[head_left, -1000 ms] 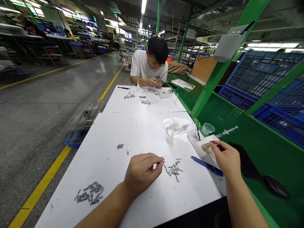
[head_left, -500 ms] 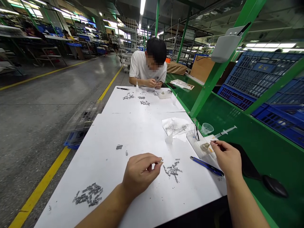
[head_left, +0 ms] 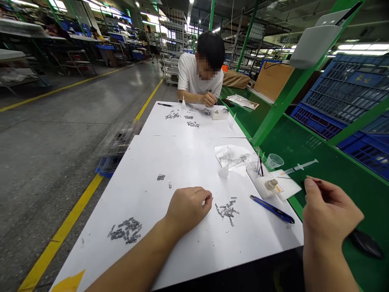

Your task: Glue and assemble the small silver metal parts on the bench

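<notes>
My left hand (head_left: 190, 209) is closed in a pinch above the white table, left of a loose pile of small metal parts (head_left: 227, 210). A small metal part was at its fingertips a moment ago; now the fingers mostly hide it. To the right, my right hand (head_left: 330, 207) is raised past the table edge, thumb and fingers pinched on what looks like a thin stick, mostly hidden. Nearest to it are a white pad (head_left: 291, 187) and a clear tray (head_left: 258, 182) bearing a small round pot (head_left: 271, 184) and upright thin sticks.
A blue cutter (head_left: 272, 209) lies by the right edge. More metal parts (head_left: 126, 230) are heaped at left, with a small group (head_left: 161, 177) farther up. Beyond are a stained tissue (head_left: 232, 156), a cup (head_left: 274, 161), a syringe (head_left: 302, 166) and a person (head_left: 200, 77) working opposite.
My right hand has drawn back from the pot toward the right and nearer to me. My left hand stays pinched near the pile. The view has shifted slightly; the person opposite has moved a hand.
</notes>
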Demonstrator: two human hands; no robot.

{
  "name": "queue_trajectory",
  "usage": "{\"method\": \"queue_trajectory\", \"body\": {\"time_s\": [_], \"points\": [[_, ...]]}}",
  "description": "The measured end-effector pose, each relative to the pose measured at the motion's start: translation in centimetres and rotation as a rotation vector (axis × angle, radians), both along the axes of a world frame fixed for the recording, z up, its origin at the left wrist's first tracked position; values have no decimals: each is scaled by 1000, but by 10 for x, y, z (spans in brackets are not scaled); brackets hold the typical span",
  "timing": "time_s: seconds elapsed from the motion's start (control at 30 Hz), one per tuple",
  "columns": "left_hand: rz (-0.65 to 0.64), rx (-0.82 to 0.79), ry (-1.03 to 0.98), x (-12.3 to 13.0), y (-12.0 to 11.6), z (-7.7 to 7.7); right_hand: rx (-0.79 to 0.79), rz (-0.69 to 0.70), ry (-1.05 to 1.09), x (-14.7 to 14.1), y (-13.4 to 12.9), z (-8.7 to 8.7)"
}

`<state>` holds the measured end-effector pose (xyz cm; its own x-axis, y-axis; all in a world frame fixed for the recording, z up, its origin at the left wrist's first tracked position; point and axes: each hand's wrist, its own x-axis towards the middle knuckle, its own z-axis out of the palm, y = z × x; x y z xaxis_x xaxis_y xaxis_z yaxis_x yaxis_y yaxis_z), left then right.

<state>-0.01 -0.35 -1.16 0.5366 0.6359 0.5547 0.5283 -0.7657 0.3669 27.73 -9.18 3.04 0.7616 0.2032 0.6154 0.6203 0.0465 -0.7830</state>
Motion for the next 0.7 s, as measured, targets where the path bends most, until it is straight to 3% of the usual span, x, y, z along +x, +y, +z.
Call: {"method": "queue_trajectory", "body": {"time_s": [0.1, 0.23, 0.3, 0.53, 0.6, 0.7], "points": [[2, -35, 42, 1, -1, 1, 75, 217, 11, -39, -11, 8], [10, -81, 93, 1, -2, 3, -133, 641, -216, -89, -19, 8], [17, -104, 110, 2, -2, 4, -180, 769, -257, -104, -18, 4], [26, -230, 59, 2, -3, 11, -203, 794, -248, -114, -12, -2], [9, -487, -71, 1, -2, 16, -158, 756, -228, -110, -16, 1], [-80, -1095, -373, -1, 3, 21, -46, 646, -223, -106, -23, 8]]}}
